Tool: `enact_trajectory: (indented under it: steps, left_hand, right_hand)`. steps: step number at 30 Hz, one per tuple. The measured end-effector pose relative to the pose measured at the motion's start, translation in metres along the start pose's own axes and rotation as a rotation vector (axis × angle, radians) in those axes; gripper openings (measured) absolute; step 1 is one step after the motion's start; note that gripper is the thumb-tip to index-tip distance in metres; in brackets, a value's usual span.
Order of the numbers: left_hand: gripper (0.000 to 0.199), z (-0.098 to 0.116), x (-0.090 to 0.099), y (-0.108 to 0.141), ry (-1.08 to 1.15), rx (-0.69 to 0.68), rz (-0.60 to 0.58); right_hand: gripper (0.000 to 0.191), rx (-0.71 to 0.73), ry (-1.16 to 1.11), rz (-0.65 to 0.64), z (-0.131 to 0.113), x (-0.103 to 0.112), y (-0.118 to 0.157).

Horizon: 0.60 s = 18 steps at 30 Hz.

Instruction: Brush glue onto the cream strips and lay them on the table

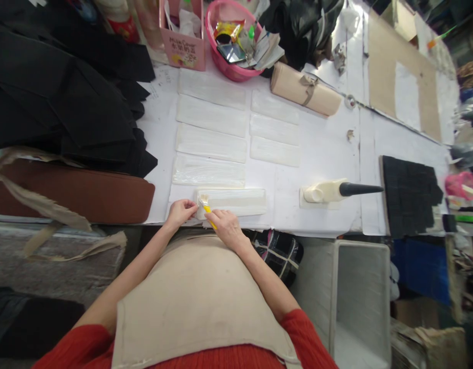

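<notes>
In my right hand point(225, 225) is a small paintbrush point(207, 209) with a yellow handle, its pale bristles on the left end of a whitish rectangular strip point(236, 201). White streaks run along that strip. My left hand point(181, 212) pinches at the strip's left edge with thumb and fingers together; whether it grips the strip itself is hard to see. Beyond lie several similar coated strips point(209, 170) in two columns on the white table covering point(282, 189). A cream bottle point(324, 192) with a long black nozzle lies on its side to the right.
Black sheet pieces point(67, 97) are heaped at the left above a brown leather-like stack point(75, 189). A pink basket point(236, 73), a pink box point(182, 48) and a tied beige roll point(305, 89) stand at the back. Black strips point(409, 195) lie right, a grey bin point(361, 297) below.
</notes>
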<state>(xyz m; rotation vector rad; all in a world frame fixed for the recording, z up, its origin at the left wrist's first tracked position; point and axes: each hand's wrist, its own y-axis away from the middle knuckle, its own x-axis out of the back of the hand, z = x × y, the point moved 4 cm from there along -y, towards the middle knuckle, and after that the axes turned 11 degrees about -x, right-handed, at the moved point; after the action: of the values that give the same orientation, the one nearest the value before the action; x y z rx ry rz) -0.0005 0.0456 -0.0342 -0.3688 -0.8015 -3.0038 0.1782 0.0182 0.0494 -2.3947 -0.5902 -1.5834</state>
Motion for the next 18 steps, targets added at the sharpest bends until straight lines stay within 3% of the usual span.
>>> enact_trajectory:
  steps: [5, 10, 14, 18]
  left_hand:
    - [0.028, -0.001, 0.0, 0.001, 0.03, 0.03, 0.006]
    - [0.025, -0.001, 0.0, 0.001, 0.053, 0.044, 0.007]
    - [0.022, 0.001, 0.0, 0.002, 0.059, 0.044, 0.012]
    - [0.023, 0.001, 0.0, 0.001, -0.008, 0.014, 0.02]
  right_hand:
    - [0.021, 0.034, 0.006, -0.071, -0.002, -0.003, 0.01]
    - [0.024, -0.068, -0.173, -0.105, 0.002, 0.0, 0.022]
    - [0.023, -0.24, -0.503, -0.087, 0.01, -0.001, 0.032]
    - [0.023, -0.521, -0.835, 0.02, 0.031, -0.007, 0.045]
